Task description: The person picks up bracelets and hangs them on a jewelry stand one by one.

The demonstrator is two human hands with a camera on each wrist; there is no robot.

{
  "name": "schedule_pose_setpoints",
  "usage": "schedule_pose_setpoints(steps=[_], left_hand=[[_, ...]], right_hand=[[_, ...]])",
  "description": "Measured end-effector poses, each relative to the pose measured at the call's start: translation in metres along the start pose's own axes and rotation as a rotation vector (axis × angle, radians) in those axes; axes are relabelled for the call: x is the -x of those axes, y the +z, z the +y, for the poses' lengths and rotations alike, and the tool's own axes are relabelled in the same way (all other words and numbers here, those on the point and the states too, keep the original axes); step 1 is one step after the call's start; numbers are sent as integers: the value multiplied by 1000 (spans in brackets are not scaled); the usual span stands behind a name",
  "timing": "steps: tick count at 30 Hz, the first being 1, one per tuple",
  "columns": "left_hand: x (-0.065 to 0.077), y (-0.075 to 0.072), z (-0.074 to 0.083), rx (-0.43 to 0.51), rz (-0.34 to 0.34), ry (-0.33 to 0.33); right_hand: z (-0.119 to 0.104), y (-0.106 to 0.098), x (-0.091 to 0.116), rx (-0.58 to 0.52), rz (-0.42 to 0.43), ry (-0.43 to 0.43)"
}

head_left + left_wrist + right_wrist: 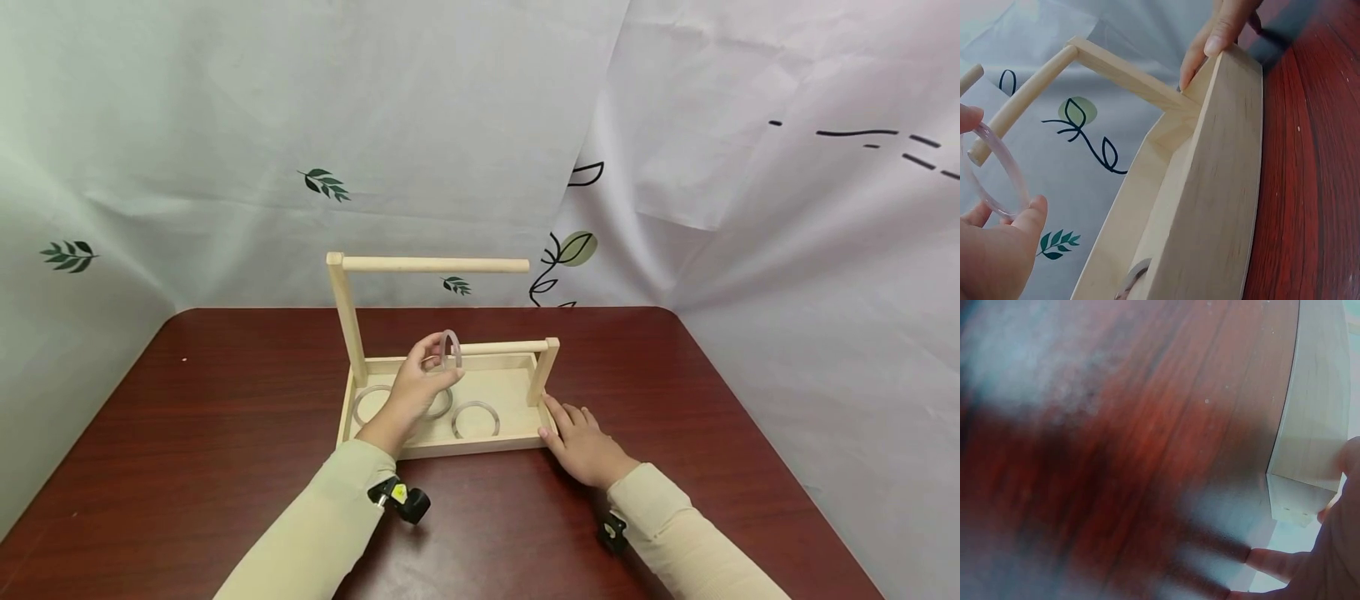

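Note:
My left hand pinches a clear, pale pinkish bangle between thumb and fingers. The bangle is upright by the free left end of the lower bar on a wooden bangle stand. In the left wrist view the bar's end shows beside the ring; whether the ring is around it I cannot tell. My right hand grips the tray's front right corner, its thumb at the front wall and fingers along the end. Three more bangles lie in the tray: left, middle, partly behind my left hand, and right.
A taller upright at the stand's left carries a higher bar pointing right. The stand rests on a dark red wooden table. Pale cloth with leaf prints hangs behind and at both sides.

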State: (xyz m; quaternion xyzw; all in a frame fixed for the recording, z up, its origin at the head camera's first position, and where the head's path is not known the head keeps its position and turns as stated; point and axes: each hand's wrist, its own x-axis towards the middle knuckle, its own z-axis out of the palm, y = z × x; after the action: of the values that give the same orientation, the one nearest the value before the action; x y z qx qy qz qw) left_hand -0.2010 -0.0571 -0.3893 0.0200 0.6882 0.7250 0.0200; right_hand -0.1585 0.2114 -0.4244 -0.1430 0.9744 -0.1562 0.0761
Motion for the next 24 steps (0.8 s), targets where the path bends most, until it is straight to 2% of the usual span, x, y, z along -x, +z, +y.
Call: schedule_pose_setpoints(steps=[12,15,20,24], left_hand=[[-3,13,-3,183,-11,-60],[-4,16,-5,242,-10,-71],[-4,21,-4,357,-47,-92],[-5,26,-3,401,-59,-110]], right_hand=[[8,7,-3,-17,23,-41],[5,4,-1,-17,14,-32],[1,2,0,-8,2,-7],[0,1,0,-2,2,-2]])
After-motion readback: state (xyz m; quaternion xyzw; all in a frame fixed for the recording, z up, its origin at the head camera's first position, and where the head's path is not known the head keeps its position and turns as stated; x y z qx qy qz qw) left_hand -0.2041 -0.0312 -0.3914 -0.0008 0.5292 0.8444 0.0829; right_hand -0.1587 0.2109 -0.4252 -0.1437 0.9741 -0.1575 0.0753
